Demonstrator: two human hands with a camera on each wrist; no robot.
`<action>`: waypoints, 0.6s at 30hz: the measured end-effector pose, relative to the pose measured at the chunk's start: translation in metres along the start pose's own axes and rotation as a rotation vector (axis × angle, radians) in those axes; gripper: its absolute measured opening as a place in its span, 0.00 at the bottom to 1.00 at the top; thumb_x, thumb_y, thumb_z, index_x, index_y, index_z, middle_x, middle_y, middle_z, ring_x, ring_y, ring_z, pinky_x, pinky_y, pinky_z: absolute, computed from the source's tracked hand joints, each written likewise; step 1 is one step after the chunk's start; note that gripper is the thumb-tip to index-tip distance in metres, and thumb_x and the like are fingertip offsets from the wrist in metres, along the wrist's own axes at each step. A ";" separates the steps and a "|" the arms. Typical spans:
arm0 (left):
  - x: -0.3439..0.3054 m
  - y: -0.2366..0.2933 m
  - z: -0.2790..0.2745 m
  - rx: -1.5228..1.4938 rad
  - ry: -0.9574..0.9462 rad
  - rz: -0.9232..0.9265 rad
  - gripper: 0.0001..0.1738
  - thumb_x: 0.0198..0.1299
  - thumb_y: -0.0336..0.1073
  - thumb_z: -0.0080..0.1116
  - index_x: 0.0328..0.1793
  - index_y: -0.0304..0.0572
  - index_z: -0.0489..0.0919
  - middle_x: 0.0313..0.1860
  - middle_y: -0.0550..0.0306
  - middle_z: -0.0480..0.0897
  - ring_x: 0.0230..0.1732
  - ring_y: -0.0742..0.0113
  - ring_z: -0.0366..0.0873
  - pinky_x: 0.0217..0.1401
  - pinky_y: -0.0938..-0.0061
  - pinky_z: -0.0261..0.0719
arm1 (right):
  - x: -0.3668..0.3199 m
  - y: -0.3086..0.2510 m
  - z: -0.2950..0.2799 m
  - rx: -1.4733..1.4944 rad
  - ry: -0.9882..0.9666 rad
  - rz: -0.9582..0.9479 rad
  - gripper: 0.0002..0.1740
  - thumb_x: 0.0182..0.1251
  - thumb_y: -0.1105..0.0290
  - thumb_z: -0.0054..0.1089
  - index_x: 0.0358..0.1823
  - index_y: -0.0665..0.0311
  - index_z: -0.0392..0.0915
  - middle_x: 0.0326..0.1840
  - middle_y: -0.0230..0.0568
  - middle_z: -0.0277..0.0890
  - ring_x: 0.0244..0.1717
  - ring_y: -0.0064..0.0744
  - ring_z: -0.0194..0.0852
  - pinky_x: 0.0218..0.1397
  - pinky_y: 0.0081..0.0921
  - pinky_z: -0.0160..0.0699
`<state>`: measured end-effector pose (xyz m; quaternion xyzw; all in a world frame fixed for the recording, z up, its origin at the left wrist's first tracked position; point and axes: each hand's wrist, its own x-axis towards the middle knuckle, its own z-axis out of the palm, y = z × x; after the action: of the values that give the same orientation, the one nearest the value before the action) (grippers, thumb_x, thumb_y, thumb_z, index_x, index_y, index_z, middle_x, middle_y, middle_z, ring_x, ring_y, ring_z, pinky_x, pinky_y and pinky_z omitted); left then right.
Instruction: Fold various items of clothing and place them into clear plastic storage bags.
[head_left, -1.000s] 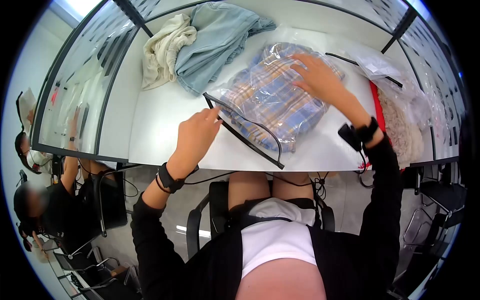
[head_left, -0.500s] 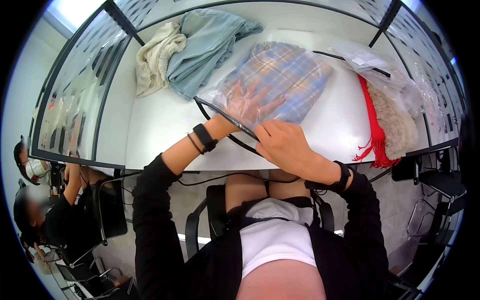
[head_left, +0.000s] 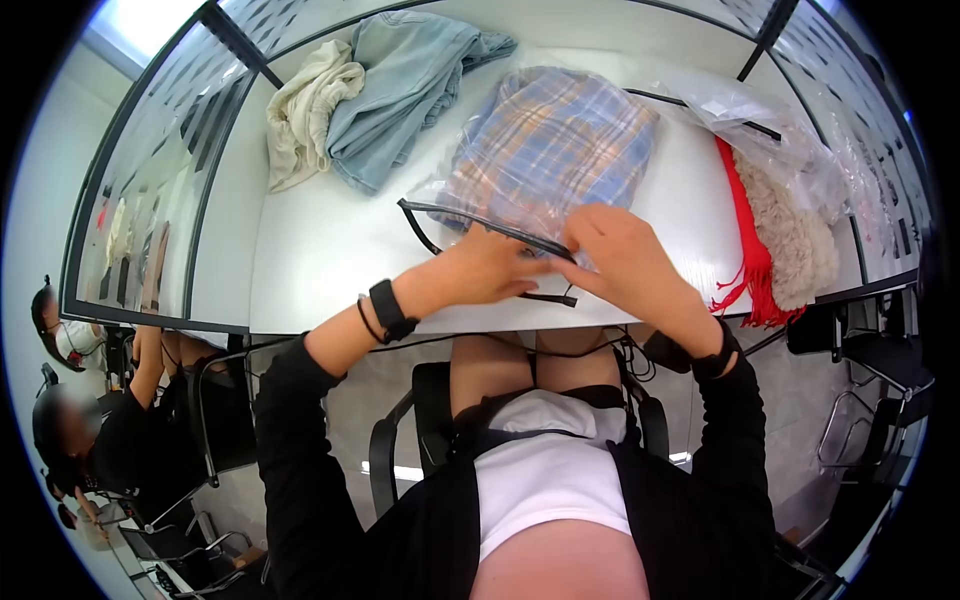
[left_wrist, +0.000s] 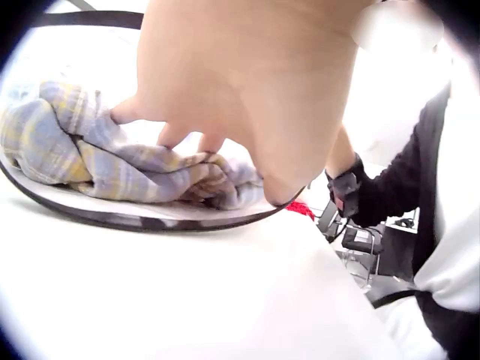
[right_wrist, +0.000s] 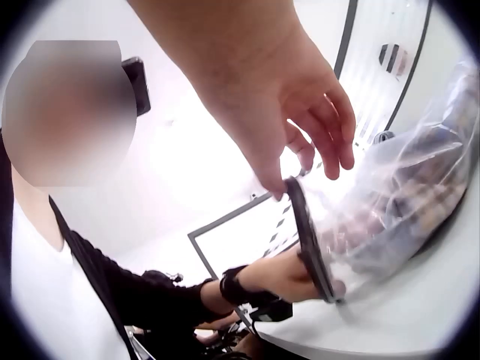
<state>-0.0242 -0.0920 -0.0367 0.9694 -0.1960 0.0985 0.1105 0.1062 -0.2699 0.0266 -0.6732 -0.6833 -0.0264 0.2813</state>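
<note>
A blue and tan plaid garment [head_left: 565,130] lies folded inside a clear plastic bag [head_left: 485,190] whose mouth, edged with black strips [head_left: 450,212], faces the person. At this mouth the left hand [head_left: 485,268] has its fingers inside; in the left wrist view the fingertips [left_wrist: 172,135] touch the garment [left_wrist: 120,169], thumb beside the black strip [left_wrist: 150,223]. The right hand [head_left: 630,260] pinches the right end of the upper strip. In the right wrist view its thumb is at one end of the strip [right_wrist: 306,236], the left hand [right_wrist: 281,276] nearer the other.
Light blue jeans [head_left: 385,110] and a cream garment [head_left: 305,120] lie at the back left of the white table [head_left: 330,260]. On the right are a red fringed cloth [head_left: 745,240], a beige fluffy item [head_left: 790,240] and another clear bag [head_left: 735,105]. Low partitions enclose the table.
The hands, first apart with the right one on top of the bag, came together at its mouth. Since then the left hand has drawn back from deeper inside toward the rim.
</note>
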 end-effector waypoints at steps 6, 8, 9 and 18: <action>-0.010 0.040 -0.058 -0.185 -0.276 -0.145 0.15 0.51 0.38 0.64 0.47 0.49 0.81 0.52 0.55 0.79 0.55 0.56 0.74 0.59 0.58 0.67 | -0.016 0.024 -0.004 0.067 0.146 0.127 0.23 0.59 0.57 0.62 0.51 0.63 0.71 0.57 0.46 0.68 0.56 0.50 0.67 0.57 0.38 0.68; -0.018 0.040 -0.090 -0.368 -0.084 -0.116 0.04 0.52 0.31 0.61 0.35 0.45 0.83 0.28 0.63 0.84 0.31 0.68 0.82 0.36 0.75 0.78 | -0.017 0.033 0.008 -0.015 0.079 0.163 0.27 0.62 0.55 0.58 0.58 0.60 0.68 0.65 0.47 0.61 0.65 0.52 0.59 0.64 0.46 0.61; -0.018 0.037 -0.103 -0.524 0.004 -0.264 0.07 0.51 0.26 0.59 0.36 0.45 0.83 0.28 0.62 0.84 0.30 0.67 0.82 0.35 0.75 0.77 | -0.016 0.039 0.017 -0.081 0.016 0.173 0.29 0.63 0.53 0.56 0.62 0.57 0.66 0.68 0.46 0.58 0.69 0.53 0.53 0.66 0.51 0.57; -0.028 -0.049 -0.021 0.218 -0.213 -0.283 0.35 0.61 0.52 0.53 0.74 0.60 0.59 0.77 0.54 0.50 0.77 0.50 0.44 0.72 0.46 0.50 | -0.037 0.054 0.058 -0.323 -0.242 0.002 0.38 0.59 0.39 0.52 0.71 0.37 0.58 0.78 0.28 0.42 0.78 0.47 0.30 0.70 0.68 0.36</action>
<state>-0.0324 -0.0326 -0.0321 0.9984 -0.0567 -0.0001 -0.0036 0.1341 -0.2746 -0.0560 -0.7085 -0.6984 -0.0543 0.0857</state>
